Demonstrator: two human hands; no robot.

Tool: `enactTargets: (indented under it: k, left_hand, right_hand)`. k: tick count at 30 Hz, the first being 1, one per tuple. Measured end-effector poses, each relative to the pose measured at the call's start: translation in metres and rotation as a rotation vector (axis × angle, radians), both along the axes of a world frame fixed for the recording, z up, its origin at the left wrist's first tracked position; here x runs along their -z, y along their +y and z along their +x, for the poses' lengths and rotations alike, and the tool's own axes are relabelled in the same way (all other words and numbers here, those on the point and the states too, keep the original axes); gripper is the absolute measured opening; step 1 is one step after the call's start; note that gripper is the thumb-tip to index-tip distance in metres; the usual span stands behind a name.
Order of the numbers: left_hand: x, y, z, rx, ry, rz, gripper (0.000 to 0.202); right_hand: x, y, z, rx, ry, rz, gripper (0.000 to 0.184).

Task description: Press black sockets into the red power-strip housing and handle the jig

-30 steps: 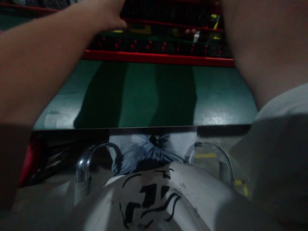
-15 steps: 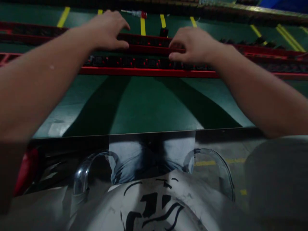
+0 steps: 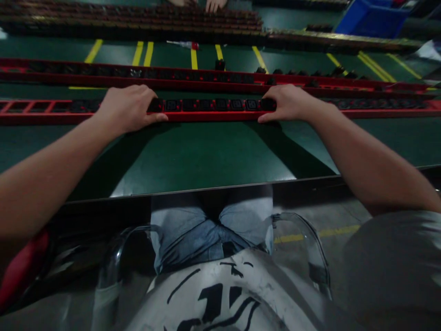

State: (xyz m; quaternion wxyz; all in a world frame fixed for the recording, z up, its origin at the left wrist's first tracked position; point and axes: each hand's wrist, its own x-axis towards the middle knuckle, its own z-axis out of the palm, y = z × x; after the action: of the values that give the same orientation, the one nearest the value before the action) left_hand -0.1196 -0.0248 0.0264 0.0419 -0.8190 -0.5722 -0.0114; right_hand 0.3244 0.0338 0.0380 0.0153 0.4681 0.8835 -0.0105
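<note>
On the green bench [image 3: 206, 156], head view: the left hand [image 3: 126, 108] and right hand [image 3: 291, 102] each curl over the near red rail [image 3: 210, 115], fingers closed on its top edge, thumbs along the front. The rail lies flat, running off both sides of the picture, black sockets [image 3: 206, 105] seated between the hands. Risk, as judged: an uneven pull could skew the long rail or jar sockets loose. A second red rail [image 3: 206, 78] lies just behind, limiting room rearward. Open bench lies toward the near edge [image 3: 213, 187]. Another person's hands [image 3: 213, 4] work well beyond.
</note>
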Motion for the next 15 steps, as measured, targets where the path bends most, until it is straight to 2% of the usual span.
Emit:
enactTargets:
  k: [8,11,15]
  left_hand:
    - [0.002,-0.078,-0.019,-0.026,0.093,0.117,0.084]
    - [0.006,-0.089,-0.030,-0.024,0.105,0.118,0.086]
    - [0.015,-0.090,-0.039,-0.011,0.127,0.124,0.081]
  right_hand:
    - [-0.009,-0.080,-0.012,-0.067,-0.038,0.064,0.065]
    - [-0.006,-0.096,-0.018,-0.100,-0.022,0.063,0.064]
    - [0.003,-0.102,-0.024,-0.122,0.007,0.040,0.063]
